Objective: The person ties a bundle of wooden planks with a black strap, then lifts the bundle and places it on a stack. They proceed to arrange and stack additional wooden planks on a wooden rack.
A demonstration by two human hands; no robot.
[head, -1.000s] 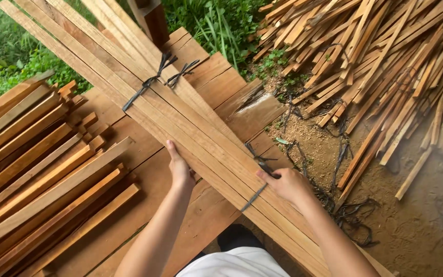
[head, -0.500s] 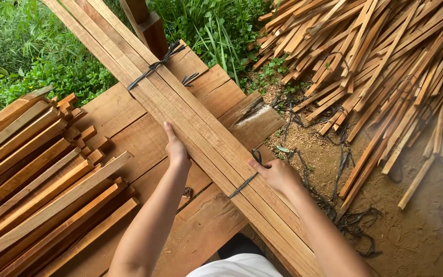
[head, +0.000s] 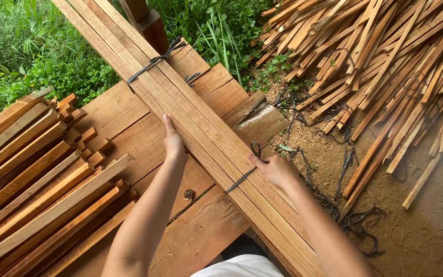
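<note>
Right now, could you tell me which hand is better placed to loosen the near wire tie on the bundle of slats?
The right hand: its fingers already touch the near wire tie. The left hand lies flat on the bundle of slats, farther up.

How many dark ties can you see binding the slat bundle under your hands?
2: far tie crosses the bundle near its upper end; near tie sits beside the right hand. Others may lie out of frame.
</note>
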